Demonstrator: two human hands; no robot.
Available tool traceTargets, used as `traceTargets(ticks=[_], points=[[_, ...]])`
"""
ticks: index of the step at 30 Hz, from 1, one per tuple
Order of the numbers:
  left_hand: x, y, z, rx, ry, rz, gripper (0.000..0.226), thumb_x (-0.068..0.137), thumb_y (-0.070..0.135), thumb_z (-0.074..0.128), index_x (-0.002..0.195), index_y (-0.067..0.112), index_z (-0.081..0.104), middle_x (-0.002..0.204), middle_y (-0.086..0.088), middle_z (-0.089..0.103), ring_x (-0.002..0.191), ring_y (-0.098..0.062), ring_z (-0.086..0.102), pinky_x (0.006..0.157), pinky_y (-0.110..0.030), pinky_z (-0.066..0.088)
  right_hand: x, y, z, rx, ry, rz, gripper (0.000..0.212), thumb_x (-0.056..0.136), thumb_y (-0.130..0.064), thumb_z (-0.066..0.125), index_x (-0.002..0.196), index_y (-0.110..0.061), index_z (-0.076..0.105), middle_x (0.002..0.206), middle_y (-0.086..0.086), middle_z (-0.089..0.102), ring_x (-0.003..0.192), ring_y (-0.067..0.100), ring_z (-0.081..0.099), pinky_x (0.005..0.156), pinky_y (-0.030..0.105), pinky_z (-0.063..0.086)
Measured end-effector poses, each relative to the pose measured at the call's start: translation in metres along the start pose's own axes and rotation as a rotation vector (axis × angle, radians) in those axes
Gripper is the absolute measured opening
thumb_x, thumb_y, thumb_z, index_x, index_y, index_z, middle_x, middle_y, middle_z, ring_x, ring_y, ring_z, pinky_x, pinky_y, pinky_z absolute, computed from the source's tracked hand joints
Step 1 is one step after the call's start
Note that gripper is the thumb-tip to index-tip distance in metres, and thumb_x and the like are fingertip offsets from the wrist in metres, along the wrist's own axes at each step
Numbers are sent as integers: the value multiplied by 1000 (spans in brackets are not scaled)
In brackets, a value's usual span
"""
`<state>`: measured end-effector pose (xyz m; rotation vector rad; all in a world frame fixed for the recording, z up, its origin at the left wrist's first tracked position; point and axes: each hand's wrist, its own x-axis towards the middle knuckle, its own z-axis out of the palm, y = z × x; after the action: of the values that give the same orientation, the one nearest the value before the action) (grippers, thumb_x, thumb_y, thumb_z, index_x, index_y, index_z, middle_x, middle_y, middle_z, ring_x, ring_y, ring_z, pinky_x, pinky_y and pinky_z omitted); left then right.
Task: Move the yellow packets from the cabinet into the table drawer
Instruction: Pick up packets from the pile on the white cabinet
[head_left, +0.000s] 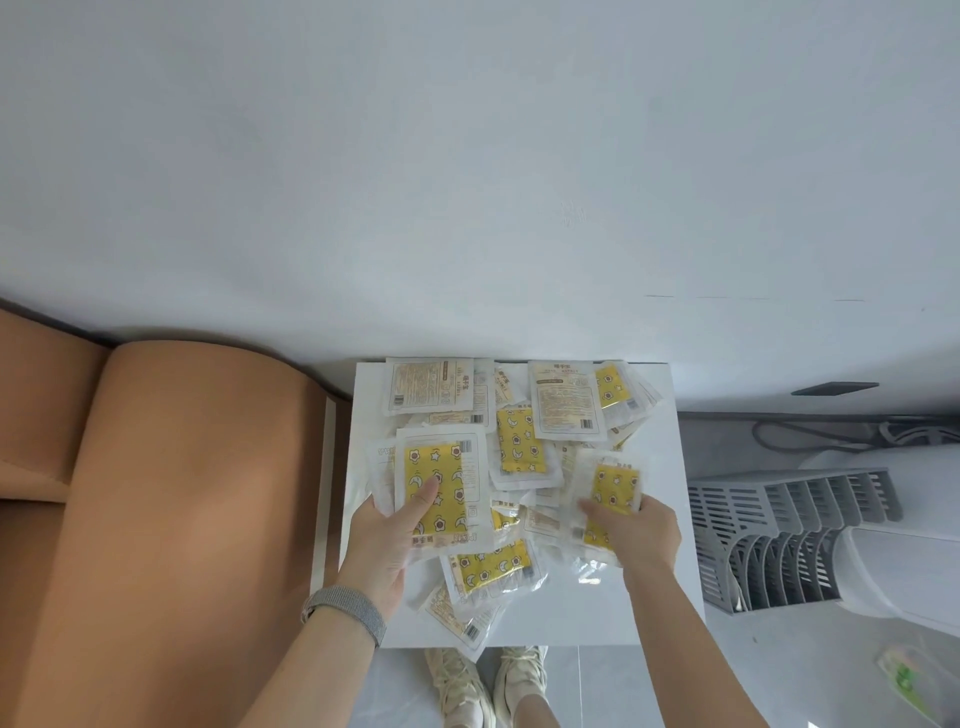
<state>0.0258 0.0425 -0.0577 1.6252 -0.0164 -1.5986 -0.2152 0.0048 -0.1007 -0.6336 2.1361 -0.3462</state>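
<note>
Two hands are at work over a heap of clear plastic packets with yellow patterned inserts (519, 447): the left hand (382, 540) grips a stack of them (441, 488), thumb pressed on the top face, probably to carry several at once, while the right hand (636, 525) pinches another small bundle (610, 493). The loose pile covers the white square cabinet top (660, 519), far edge to near. No drawer shows, so nothing looks stowed yet.
</note>
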Motion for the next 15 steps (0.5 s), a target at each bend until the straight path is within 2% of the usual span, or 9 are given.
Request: traceTargets(ticks=[2,5,6,9,12,15], points=[[1,0,-1,-8,2,-2,50,72,16,76,121,13,64,103,-7,77,93,-26,74,81,-45,58,0,1,-6,171,-36,40,26,69,-22,88,85,-8,72,74,2,71,72,22,68,70,33,55],[2,0,-2,-15,1,0,53,69,18,76,121,15,64,105,-7,76,95,-25,74,74,-40,59,-2,-8,-14,389,-142,59,23,72,-20,86,89,-15,72,85,4,75,83,26,72,82,41,57],[2,0,-3,-15,0,0,55,69,19,77,122,15,63,106,-6,76,96,-25,74,75,-40,59,-5,-14,-17,456,-207,57,23,74,-19,84,93,-15,72,89,5,76,86,27,72,83,43,57],[4,0,-4,-14,-1,-2,56,69,20,77,124,16,62,108,-6,75,100,-25,73,89,-48,55,-14,-41,-17,586,-447,62,24,82,-15,76,104,-9,69,97,10,76,89,28,73,73,40,61],[5,-1,-6,-13,-7,-1,59,69,21,79,125,16,62,112,-6,74,107,-27,70,93,-52,54,-15,-61,4,532,-543,90,22,85,-16,74,104,-8,68,99,12,75,91,30,72,79,44,60],[5,-1,-9,-5,-10,12,61,68,22,79,126,16,62,114,-7,73,110,-28,68,91,-54,54,-9,-68,37,227,-473,-4,13,86,-27,74,92,-17,69,95,5,73,91,23,69,86,39,53]])
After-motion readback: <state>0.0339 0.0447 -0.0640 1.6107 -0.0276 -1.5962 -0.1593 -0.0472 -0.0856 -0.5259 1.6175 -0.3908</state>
